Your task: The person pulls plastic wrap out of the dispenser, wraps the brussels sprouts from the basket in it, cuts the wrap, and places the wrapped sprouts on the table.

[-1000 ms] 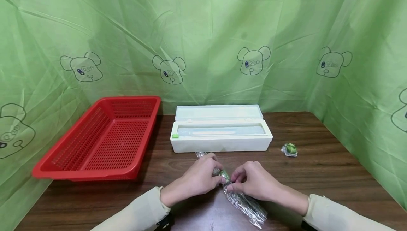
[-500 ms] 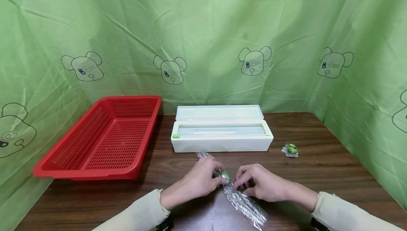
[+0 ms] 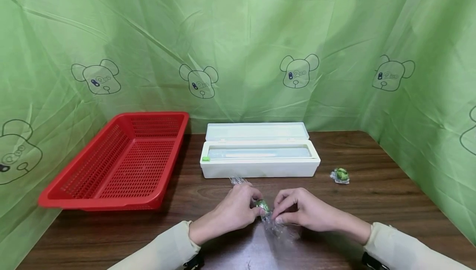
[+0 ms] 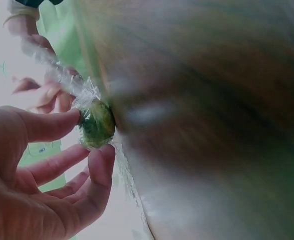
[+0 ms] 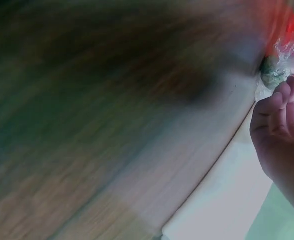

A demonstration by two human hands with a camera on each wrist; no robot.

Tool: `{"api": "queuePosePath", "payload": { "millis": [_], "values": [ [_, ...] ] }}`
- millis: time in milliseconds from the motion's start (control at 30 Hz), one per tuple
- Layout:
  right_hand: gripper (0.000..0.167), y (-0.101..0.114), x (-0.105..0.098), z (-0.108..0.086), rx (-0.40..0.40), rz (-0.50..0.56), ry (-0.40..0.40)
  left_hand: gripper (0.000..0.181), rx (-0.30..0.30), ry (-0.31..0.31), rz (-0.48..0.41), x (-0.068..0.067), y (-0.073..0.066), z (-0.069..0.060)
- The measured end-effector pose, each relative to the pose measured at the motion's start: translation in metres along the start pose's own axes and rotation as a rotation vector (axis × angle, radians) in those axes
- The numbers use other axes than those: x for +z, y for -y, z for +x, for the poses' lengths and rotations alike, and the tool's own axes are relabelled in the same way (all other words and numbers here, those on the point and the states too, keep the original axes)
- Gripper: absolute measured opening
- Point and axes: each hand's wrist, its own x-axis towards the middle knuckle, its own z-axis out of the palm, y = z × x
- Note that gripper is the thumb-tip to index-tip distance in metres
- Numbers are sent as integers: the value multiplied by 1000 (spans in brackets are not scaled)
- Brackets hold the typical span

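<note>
A small round green vegetable, like a Brussels sprout (image 3: 263, 205), is wrapped in cling film. My left hand (image 3: 236, 207) pinches it between thumb and fingers; the left wrist view shows the grip on the sprout (image 4: 97, 126) closely. My right hand (image 3: 305, 211) pinches the twisted cling film (image 3: 276, 227) just to the right of the sprout. The loose tail of that film is blurred. Another end of film (image 3: 237, 180) sticks out beyond my left hand. In the right wrist view my right hand (image 5: 282, 120) is at the right edge, its fingertips partly hidden.
Behind the hands stands a white cling film box (image 3: 260, 168) with its lid up and a roll inside. A red basket (image 3: 158, 202) sits at the left. Another wrapped green sprout (image 3: 340, 174) lies on the wooden table (image 3: 379, 204) at the right.
The film tail, flat and stretched toward the front before, is now bunched, shorter and blurred. My right hand shifted slightly right, then rose a little. My left hand stays on the sprout.
</note>
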Motion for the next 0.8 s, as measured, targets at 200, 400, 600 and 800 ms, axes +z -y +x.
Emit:
{"api": "queuePosePath", "payload": {
  "millis": [200, 400, 600, 800],
  "values": [
    [8, -9, 2, 12, 80, 141, -76, 13, 4, 5, -8, -1, 0, 1],
    [7, -9, 11, 24, 291, 214, -201, 13, -64, -5, -68, 0, 0, 1],
    [15, 2, 18, 30, 524, 332, -293, 12, -180, 21, -285, 2, 2, -3],
    [18, 7, 21, 35, 597, 368, -326, 15, -298, -13, -494, 0, -2, -19]
  ]
}}
